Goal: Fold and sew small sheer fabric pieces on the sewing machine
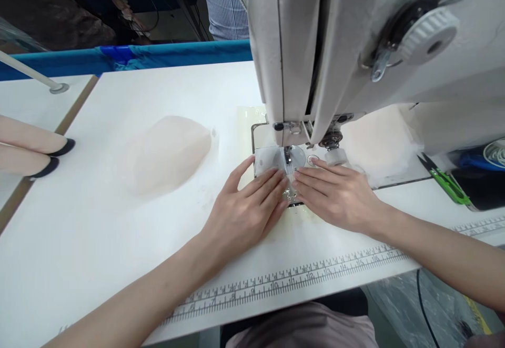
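Both my hands lie flat on the white sewing table, fingers stretched toward the needle of the white sewing machine. My left hand presses down on a small sheer, pale piece of fabric at the presser foot. My right hand lies flat just right of the needle plate, fingertips almost meeting those of the left hand. The fabric under my fingers is nearly see-through and hard to make out.
A stack of pale pink fabric pieces lies to the left on the table. More pale fabric sits behind the machine. Green thread snips lie at right. A printed ruler runs along the front edge. A striped-shirted person stands beyond.
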`<control>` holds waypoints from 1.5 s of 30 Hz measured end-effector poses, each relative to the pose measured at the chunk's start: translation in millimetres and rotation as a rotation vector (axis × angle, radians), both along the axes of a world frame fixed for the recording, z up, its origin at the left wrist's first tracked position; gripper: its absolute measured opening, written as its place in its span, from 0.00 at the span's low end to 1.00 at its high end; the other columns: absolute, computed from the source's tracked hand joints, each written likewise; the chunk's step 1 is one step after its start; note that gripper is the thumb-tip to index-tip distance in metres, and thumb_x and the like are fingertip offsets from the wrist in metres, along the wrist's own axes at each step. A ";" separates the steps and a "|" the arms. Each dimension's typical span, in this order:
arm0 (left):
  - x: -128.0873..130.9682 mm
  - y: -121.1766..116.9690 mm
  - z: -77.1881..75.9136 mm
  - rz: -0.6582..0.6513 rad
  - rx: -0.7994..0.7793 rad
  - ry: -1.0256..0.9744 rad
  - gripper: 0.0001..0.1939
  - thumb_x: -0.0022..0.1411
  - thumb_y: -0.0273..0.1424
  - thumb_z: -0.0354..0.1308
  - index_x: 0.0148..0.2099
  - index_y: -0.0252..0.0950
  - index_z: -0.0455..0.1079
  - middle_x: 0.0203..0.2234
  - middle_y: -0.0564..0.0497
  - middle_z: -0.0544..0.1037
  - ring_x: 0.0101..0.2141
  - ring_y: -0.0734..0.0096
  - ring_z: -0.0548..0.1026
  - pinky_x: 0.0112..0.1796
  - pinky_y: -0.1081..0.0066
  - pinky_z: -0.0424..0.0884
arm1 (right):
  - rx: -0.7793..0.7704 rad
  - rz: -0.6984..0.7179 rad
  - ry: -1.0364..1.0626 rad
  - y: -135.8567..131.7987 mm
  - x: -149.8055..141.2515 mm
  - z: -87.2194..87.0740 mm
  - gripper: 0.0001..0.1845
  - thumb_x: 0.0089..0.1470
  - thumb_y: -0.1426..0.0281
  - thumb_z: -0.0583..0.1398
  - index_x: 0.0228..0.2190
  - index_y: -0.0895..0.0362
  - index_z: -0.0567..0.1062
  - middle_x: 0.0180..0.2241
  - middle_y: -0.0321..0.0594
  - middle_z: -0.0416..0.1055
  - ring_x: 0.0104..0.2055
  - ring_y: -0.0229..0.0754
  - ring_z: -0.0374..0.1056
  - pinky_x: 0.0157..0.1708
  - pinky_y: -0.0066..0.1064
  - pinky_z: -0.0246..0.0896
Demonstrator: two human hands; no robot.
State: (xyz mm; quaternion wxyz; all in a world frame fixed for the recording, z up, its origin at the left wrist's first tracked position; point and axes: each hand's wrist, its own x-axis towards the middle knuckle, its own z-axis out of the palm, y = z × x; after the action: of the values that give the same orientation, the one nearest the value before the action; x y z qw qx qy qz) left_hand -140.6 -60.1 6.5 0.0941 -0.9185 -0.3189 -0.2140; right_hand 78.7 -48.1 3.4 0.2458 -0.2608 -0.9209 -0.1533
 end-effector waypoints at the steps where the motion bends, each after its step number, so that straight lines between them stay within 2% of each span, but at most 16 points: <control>1: -0.1 -1.6 0.4 0.002 0.003 0.001 0.16 0.65 0.28 0.54 0.54 0.30 0.70 0.48 0.42 0.78 0.49 0.57 0.76 0.59 0.46 0.61 | -0.001 -0.002 -0.002 -1.0 -0.1 0.3 0.10 0.60 0.74 0.58 0.39 0.62 0.79 0.42 0.44 0.78 0.47 0.44 0.74 0.50 0.39 0.72; 7: -0.7 2.3 -1.4 0.018 -0.007 -0.007 0.16 0.66 0.28 0.53 0.55 0.32 0.69 0.49 0.42 0.77 0.50 0.55 0.76 0.59 0.42 0.59 | -0.003 -0.009 0.014 1.2 -1.3 -0.6 0.10 0.60 0.72 0.58 0.38 0.62 0.79 0.41 0.45 0.78 0.46 0.44 0.74 0.49 0.39 0.71; 11: 0.3 8.1 -3.5 0.048 -0.003 -0.001 0.17 0.68 0.30 0.52 0.57 0.34 0.68 0.51 0.42 0.76 0.51 0.54 0.75 0.59 0.40 0.58 | -0.004 -0.042 0.027 5.9 -3.0 -2.5 0.10 0.60 0.72 0.58 0.37 0.63 0.79 0.40 0.46 0.79 0.42 0.44 0.75 0.50 0.39 0.69; 18: 1.3 7.5 -4.1 0.066 0.032 0.038 0.18 0.68 0.33 0.53 0.57 0.31 0.67 0.51 0.40 0.75 0.51 0.55 0.74 0.57 0.45 0.62 | 0.017 -0.105 -0.001 7.6 -4.5 -3.3 0.13 0.63 0.69 0.56 0.38 0.61 0.79 0.40 0.43 0.79 0.40 0.42 0.75 0.50 0.38 0.67; 23: 1.4 9.5 -5.0 0.078 0.045 0.037 0.18 0.68 0.33 0.53 0.55 0.29 0.68 0.50 0.39 0.76 0.51 0.56 0.74 0.59 0.44 0.59 | 0.020 -0.126 -0.023 8.0 -4.4 -2.7 0.13 0.63 0.69 0.56 0.39 0.62 0.79 0.40 0.42 0.79 0.38 0.40 0.75 0.51 0.37 0.66; 31: 1.7 14.6 -7.3 0.100 0.011 0.014 0.18 0.69 0.35 0.50 0.56 0.30 0.68 0.51 0.40 0.75 0.52 0.56 0.74 0.60 0.42 0.56 | -0.021 -0.164 -0.086 10.0 -3.8 0.0 0.16 0.64 0.68 0.54 0.42 0.64 0.78 0.38 0.45 0.79 0.38 0.43 0.74 0.51 0.39 0.66; 39: 2.2 20.5 -8.4 0.153 -0.071 0.018 0.21 0.71 0.37 0.45 0.58 0.31 0.66 0.53 0.41 0.73 0.55 0.56 0.70 0.63 0.44 0.48 | -0.080 -0.245 -0.176 11.4 -2.5 3.8 0.18 0.66 0.66 0.50 0.47 0.60 0.76 0.42 0.42 0.78 0.45 0.43 0.72 0.59 0.41 0.58; 45: 0.9 24.9 -9.4 0.187 -0.135 -0.003 0.23 0.72 0.39 0.42 0.60 0.32 0.65 0.55 0.42 0.72 0.58 0.55 0.68 0.64 0.44 0.44 | -0.059 -0.217 -0.144 13.0 1.2 3.1 0.19 0.66 0.65 0.50 0.47 0.60 0.76 0.44 0.42 0.77 0.48 0.44 0.71 0.61 0.42 0.54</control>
State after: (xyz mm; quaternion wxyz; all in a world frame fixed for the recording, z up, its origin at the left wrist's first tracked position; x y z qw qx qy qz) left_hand -139.7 -35.2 -2.9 0.0512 -0.8887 -0.4169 -0.1838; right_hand 79.9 -35.1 6.5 0.1532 -0.3541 -0.9067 -0.1701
